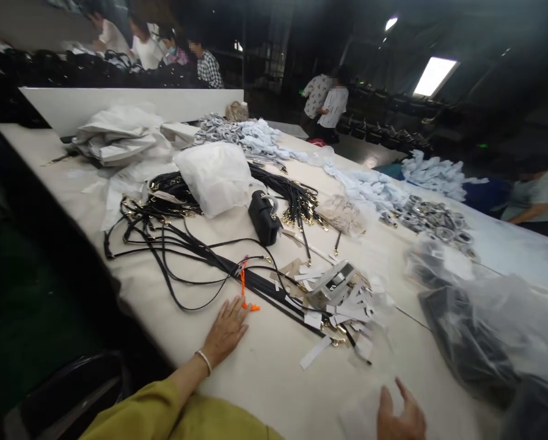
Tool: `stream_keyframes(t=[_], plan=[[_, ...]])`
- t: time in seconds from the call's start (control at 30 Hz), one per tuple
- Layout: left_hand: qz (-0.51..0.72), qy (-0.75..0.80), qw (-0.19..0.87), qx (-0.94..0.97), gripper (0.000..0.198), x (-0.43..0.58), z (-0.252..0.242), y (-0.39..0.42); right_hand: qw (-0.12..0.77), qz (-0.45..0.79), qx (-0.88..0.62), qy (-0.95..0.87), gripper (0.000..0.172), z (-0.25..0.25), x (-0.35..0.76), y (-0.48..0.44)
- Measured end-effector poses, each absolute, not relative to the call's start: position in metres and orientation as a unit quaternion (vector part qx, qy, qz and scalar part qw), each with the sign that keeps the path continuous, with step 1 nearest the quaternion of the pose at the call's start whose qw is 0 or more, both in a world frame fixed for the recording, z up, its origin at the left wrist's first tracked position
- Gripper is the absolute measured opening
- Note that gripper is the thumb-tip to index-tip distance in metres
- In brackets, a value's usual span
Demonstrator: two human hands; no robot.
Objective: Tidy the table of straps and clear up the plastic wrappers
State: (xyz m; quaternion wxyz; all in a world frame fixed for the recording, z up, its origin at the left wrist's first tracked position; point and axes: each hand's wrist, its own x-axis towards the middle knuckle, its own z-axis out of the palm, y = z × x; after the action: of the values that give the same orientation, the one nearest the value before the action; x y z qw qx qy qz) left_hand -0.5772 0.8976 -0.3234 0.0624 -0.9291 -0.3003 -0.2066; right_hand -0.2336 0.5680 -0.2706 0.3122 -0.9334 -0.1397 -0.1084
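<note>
My left hand (pixel 226 330) lies flat on the pale tabletop, fingers stretched out. Its fingertips are beside a thin orange object (pixel 244 287), whose kind I cannot make out. Just beyond that runs a bundle of black straps (pixel 264 287) with gold-coloured clasps. At the bottom edge my right hand (pixel 402 418) is partly cut off by the frame, thumb and forefinger apart. A blurred whitish sheet (pixel 358 412) lies left of it. Between the hands and the straps' far end are loose white paper strips (pixel 351 308) and a grey, box-like dispenser (pixel 331 284).
A small black box-shaped bag (pixel 263 219) stands mid-table near a white plastic bag (pixel 216 177) and more clasped straps (pixel 301 205). Clear plastic over dark goods (pixel 466 330) covers the right side. Grey rings (pixel 438 220) lie farther back. Several people (pixel 333 107) are beyond the table.
</note>
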Motion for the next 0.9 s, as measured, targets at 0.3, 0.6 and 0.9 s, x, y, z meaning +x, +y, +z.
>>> stream_keyframes(t=[0.3, 0.6, 0.9], plan=[[-0.162, -0.321, 0.016, -0.933, 0.062, -0.578, -0.315, 0.891, 0.383, 0.158, -0.657, -0.629, 0.028, -0.250, -0.375, 0.822], [-0.130, -0.329, -0.165, -0.921, 0.068, -0.582, -0.316, 0.889, 0.179, 0.042, -0.728, -0.661, 0.110, -0.261, -0.413, 0.960], [-0.211, -0.261, -0.299, -0.893, 0.068, -0.602, -0.333, 0.894, 0.069, 0.023, -0.787, -0.613, 0.069, -0.296, -0.365, 0.934]])
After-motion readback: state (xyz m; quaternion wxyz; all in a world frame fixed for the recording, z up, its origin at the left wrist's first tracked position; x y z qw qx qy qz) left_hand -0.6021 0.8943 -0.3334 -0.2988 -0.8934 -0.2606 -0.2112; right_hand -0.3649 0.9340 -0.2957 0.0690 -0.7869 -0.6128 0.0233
